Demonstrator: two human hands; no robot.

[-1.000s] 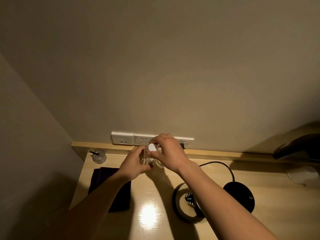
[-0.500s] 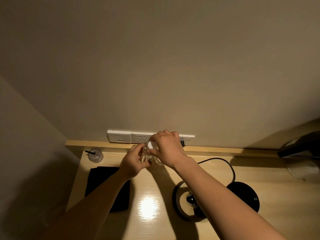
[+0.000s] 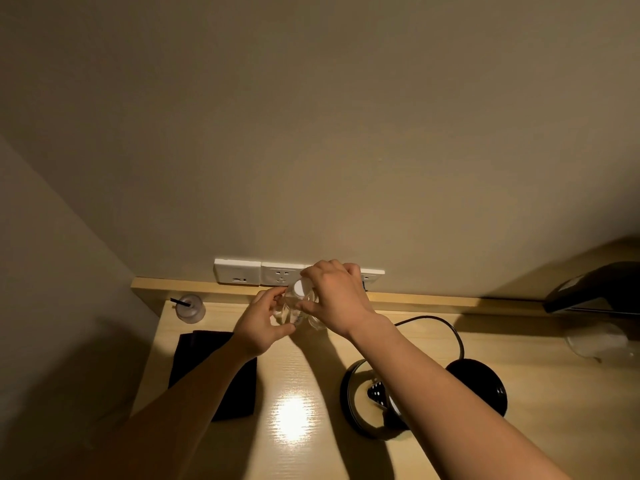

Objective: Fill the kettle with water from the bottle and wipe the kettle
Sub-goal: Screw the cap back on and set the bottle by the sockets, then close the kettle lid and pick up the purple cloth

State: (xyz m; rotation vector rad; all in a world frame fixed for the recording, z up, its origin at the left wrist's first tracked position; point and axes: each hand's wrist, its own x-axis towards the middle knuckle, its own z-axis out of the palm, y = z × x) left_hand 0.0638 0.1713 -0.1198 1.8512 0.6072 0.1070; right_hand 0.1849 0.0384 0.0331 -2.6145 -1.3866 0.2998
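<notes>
One clear bottle (image 3: 297,311) stands on the pale wooden counter (image 3: 502,341), just in front of the row of three white wall sockets (image 3: 282,273). The left hand (image 3: 261,323) curls around the bottle's body, fingers closed on it. The right hand (image 3: 334,296) grips the white cap (image 3: 300,287) from above, fingertips pinched around it. One kettle (image 3: 367,398), lid open, sits right of the bottle and nearer the person, partly hidden by the right forearm, beside one round black base (image 3: 479,386) with a cord. One dark cloth (image 3: 207,368) lies left of the bottle, and one small cup with a black straw (image 3: 188,307) sits farther left.
</notes>
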